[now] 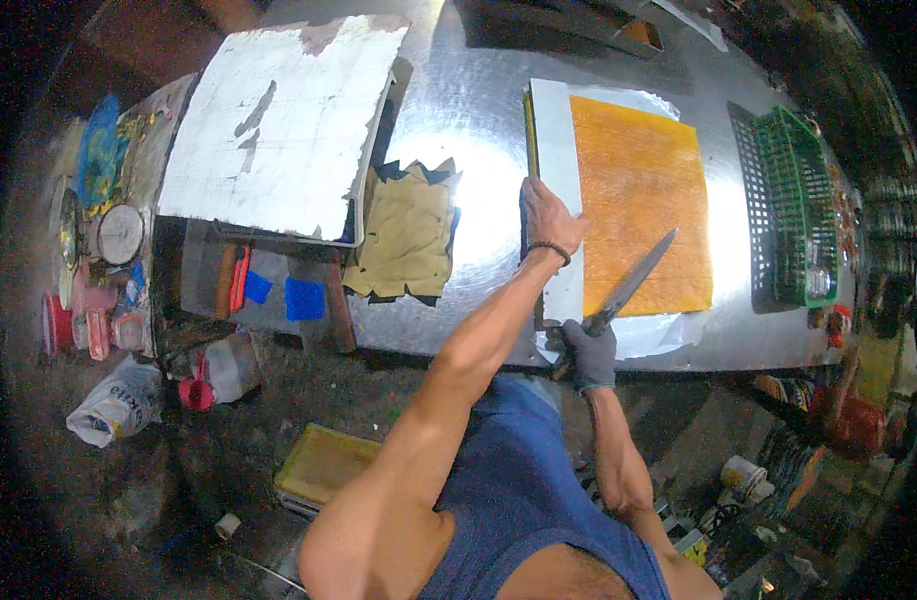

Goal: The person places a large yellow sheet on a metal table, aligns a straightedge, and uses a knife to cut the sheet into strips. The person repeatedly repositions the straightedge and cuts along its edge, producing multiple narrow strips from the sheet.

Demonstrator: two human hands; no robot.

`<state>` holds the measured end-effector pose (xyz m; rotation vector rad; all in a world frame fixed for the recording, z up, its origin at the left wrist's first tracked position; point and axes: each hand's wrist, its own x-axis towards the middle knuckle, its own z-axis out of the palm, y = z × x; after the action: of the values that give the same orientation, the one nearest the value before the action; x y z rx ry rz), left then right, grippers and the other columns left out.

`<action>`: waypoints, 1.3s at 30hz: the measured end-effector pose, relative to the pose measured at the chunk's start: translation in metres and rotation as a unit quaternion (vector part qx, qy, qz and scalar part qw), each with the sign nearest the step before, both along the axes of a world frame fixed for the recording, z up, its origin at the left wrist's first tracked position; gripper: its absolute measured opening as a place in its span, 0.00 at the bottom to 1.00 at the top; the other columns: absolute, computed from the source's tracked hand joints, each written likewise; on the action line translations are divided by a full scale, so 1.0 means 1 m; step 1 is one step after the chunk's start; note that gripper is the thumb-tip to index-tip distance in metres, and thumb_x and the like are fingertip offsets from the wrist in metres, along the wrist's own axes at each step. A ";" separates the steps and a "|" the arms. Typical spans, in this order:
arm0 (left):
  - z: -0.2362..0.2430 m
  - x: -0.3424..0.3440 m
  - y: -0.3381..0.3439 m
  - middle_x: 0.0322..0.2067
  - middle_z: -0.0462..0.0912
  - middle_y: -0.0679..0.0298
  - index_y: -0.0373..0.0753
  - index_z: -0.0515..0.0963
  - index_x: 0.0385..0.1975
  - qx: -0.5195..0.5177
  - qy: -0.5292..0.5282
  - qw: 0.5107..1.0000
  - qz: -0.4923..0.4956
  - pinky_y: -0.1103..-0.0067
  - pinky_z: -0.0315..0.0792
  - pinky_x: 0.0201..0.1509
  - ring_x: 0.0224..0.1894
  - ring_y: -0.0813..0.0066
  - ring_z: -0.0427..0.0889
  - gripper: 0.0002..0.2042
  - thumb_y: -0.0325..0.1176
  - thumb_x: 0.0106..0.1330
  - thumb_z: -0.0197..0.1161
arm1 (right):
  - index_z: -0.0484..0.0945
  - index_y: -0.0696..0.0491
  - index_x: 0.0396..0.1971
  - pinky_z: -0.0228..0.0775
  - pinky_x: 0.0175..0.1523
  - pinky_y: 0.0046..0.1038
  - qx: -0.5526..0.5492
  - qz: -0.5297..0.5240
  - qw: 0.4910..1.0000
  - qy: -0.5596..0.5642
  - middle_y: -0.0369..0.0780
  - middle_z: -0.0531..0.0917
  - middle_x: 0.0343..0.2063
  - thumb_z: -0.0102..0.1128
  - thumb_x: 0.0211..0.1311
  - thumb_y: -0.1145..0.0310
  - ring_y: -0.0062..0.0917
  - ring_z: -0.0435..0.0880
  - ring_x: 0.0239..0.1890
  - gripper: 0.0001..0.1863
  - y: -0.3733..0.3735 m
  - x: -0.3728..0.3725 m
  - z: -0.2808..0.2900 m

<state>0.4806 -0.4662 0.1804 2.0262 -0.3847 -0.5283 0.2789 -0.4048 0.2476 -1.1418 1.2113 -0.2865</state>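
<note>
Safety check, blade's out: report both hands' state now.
Left hand: resting on the pale straight strip; whether its fingers grip the edge cannot be told.
Right hand: gloved, closed on the long knife.

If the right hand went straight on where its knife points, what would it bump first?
Probably the flat orange slab: the knife in the gloved right hand slants over it, up and to the right. Whether they touch is unclear, so the hand might pass above.

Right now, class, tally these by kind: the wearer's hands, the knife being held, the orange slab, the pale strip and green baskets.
Hands: 2 (left hand, right hand)
Held knife: 1
Orange slab: 1
Pale strip: 1
Green basket: 1
Total: 6
</note>
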 end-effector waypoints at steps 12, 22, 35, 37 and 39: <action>0.010 -0.002 0.005 0.68 0.51 0.33 0.18 0.42 0.69 -0.015 -0.031 0.999 0.008 0.60 0.51 0.78 0.73 0.39 0.53 0.56 0.37 0.51 0.78 | 0.68 0.55 0.34 0.78 0.24 0.30 0.003 0.007 1.000 0.019 0.44 0.84 0.27 0.66 0.57 0.72 0.32 0.87 0.24 0.13 -0.002 -0.002 -0.002; 0.000 -0.002 0.001 0.69 0.50 0.33 0.18 0.42 0.69 0.001 -0.041 0.999 0.006 0.59 0.50 0.79 0.73 0.39 0.53 0.56 0.39 0.53 0.78 | 0.68 0.56 0.34 0.82 0.28 0.32 -0.001 -0.005 1.000 0.002 0.42 0.81 0.26 0.65 0.58 0.73 0.32 0.88 0.26 0.12 0.001 0.002 0.001; 0.011 0.024 0.007 0.59 0.63 0.37 0.10 0.59 0.59 0.135 -0.118 0.974 -0.134 0.61 0.60 0.70 0.61 0.48 0.64 0.48 0.47 0.55 0.77 | 0.71 0.55 0.33 0.83 0.30 0.33 0.001 -0.020 1.000 0.019 0.45 0.84 0.25 0.65 0.60 0.72 0.31 0.87 0.25 0.10 0.004 0.004 0.006; 0.015 0.028 0.008 0.59 0.63 0.37 0.11 0.56 0.61 0.156 -0.128 0.964 -0.174 0.62 0.61 0.70 0.61 0.48 0.65 0.49 0.46 0.55 0.78 | 0.71 0.55 0.31 0.84 0.31 0.33 0.000 -0.030 1.000 0.002 0.45 0.84 0.25 0.65 0.61 0.73 0.31 0.87 0.26 0.09 0.004 0.004 0.003; 0.017 0.029 0.011 0.57 0.66 0.37 0.12 0.60 0.59 0.169 -0.144 0.958 -0.182 0.63 0.63 0.68 0.59 0.49 0.67 0.48 0.52 0.56 0.75 | 0.72 0.57 0.32 0.83 0.31 0.33 -0.010 -0.020 1.000 -0.002 0.45 0.85 0.26 0.63 0.62 0.74 0.31 0.87 0.26 0.07 0.003 0.002 0.001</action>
<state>0.5101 -0.4549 0.1975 2.3871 -0.9105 -0.5495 0.2811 -0.4013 0.2490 -1.1344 1.2317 -0.3310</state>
